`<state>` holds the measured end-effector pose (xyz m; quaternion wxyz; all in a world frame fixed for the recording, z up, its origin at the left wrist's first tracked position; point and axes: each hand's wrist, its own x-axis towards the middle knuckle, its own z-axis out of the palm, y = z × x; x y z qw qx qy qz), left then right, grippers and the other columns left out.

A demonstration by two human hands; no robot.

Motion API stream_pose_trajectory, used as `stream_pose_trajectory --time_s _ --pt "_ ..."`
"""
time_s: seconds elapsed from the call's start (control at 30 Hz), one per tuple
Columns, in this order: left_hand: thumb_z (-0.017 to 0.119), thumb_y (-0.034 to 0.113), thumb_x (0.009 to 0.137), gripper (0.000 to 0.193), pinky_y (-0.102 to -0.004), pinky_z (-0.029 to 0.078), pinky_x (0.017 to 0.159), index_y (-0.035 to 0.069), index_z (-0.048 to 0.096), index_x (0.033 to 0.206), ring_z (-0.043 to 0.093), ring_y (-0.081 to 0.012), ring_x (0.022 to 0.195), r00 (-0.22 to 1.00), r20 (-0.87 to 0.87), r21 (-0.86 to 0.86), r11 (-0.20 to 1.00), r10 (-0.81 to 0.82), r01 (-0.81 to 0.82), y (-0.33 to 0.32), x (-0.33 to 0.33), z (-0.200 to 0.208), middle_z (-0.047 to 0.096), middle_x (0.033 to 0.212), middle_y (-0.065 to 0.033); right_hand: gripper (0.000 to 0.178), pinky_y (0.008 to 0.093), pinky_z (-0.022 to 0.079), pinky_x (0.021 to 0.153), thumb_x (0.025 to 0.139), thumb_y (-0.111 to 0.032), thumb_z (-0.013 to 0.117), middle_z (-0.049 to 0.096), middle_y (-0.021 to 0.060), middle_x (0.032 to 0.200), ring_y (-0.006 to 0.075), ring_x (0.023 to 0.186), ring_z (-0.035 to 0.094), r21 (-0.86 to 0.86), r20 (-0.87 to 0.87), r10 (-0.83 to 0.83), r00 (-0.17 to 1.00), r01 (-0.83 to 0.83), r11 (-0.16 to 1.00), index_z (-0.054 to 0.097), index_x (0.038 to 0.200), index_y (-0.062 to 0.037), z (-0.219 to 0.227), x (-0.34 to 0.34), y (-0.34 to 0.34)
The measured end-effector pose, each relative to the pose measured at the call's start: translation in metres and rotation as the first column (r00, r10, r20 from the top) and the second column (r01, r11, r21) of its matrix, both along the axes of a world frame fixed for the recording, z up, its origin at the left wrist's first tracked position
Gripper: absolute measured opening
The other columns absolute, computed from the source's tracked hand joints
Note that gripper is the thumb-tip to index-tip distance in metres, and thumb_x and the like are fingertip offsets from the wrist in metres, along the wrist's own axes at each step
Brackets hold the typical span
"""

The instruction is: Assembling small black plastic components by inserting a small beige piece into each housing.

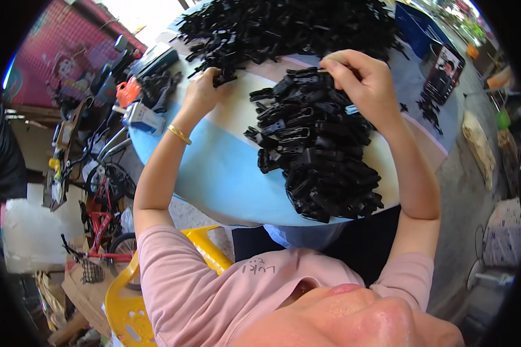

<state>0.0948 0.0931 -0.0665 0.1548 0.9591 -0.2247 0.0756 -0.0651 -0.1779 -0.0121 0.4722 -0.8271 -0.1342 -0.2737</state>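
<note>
Face (353,315) cropped; left hand (201,89), right hand (364,81) by black pieces (315,136); grip half-hidden, can't tell

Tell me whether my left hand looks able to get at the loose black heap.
Likely yes: the left hand is at the near left edge of the loose black heap, with nothing visibly between; the arranged black stack sits off to the right.
</note>
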Motion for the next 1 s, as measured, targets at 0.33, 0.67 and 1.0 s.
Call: stream_pose_trajectory --time_s 0.33,0.67,1.0 --pt "0.072 0.014 0.072 0.039 -0.0277 0.049 0.072 -0.001 0.056 0.105 0.06 -0.018 0.085 0.934 0.072 -0.62 0.718 -0.35 0.317 -0.091 -0.019 0.032 0.061 0.095 -0.0072 0.019 0.0162 0.039 0.054 0.079 -0.014 0.066 0.06 -0.0014 0.071 0.0014 0.059 0.047 -0.057 0.068 -0.043 0.997 0.047 0.997 0.063 0.094 -0.0021 -0.003 -0.001 -0.004" --pt "0.072 -0.006 0.066 0.053 -0.0277 0.048 0.085 0.004 0.042 0.108 0.055 -0.0155 0.101 0.508 -0.004 -0.97 0.127 -0.861 0.208 -0.102 -0.089 0.053 0.049 0.108 -0.0083 0.027 0.0196 0.047 0.072 0.08 -0.007 0.063 0.063 0.0018 0.086 0.0052 0.078 0.057 0.266 -0.051 0.272 0.961 -0.249 0.931 0.059 0.107 -0.0014 0.005 -0.001 -0.003" --pt "0.076 0.008 0.067 0.036 -0.0253 0.048 0.079 0.0 0.053 0.093 0.056 -0.0106 0.088 0.428 -0.038 -0.828 0.268 -0.903 0.492 -0.085 -0.068 0.058 0.057 0.089 -0.0029 0.019 0.0193 0.046 0.063 0.075 -0.002 0.066 0.062 0.0035 0.08 0.0076 0.072 0.058 -0.086 0.034 0.169 0.985 -0.165 0.983 0.061 0.093 0.0008 0.002 -0.002 -0.002"
